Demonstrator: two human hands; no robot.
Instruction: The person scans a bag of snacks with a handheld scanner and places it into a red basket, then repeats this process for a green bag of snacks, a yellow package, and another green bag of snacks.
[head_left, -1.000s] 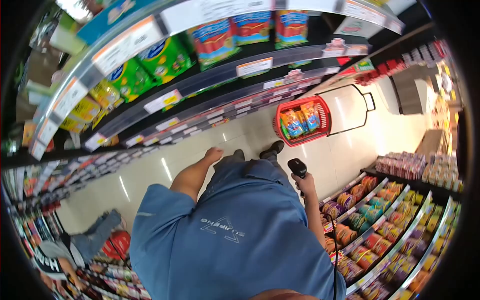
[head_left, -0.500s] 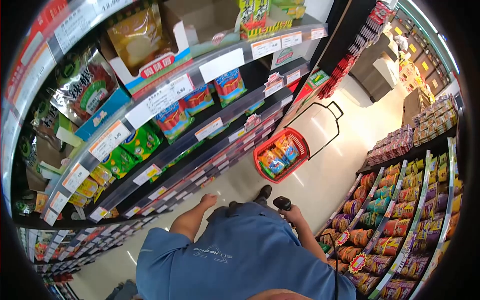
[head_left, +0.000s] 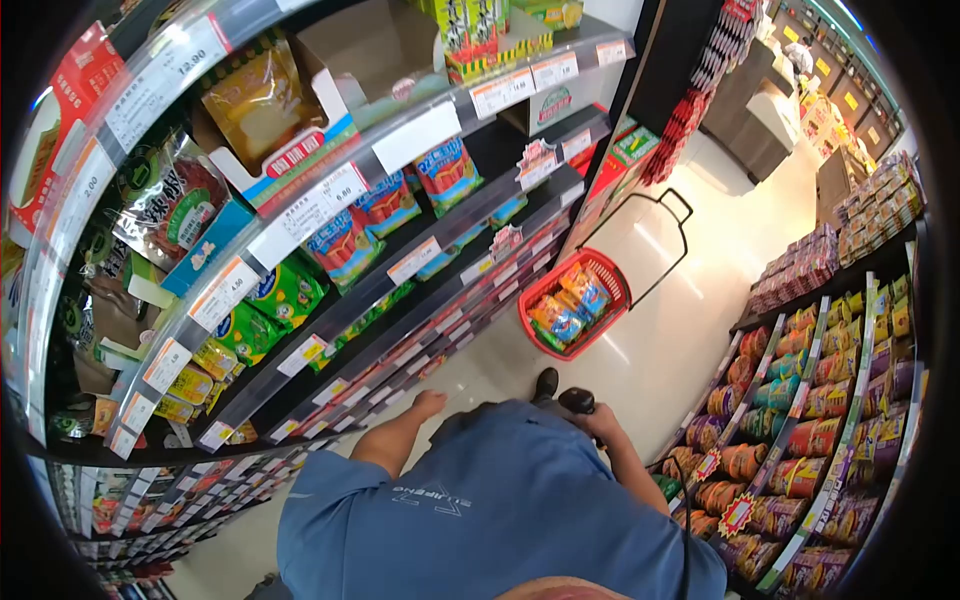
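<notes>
My left hand hangs beside my body near the lower snack shelves, its fingers curled and nothing visible in them. In my right hand is a black handheld device with a rounded head, held in front of my waist. On the floor ahead stands a red shopping basket with a long black pull handle extended to the right; neither hand touches it. Orange and blue snack bags lie inside the basket.
Curved shelves of packaged snacks with price tags rise on my left. To the right is a rack of instant noodle packs. A brown counter stands farther down the aisle. A black cable runs beside my right arm.
The view has shifted a little, so the basket sits slightly farther right and the left shelves have slid. My right hand still holds the black device; my left arm stays low.
</notes>
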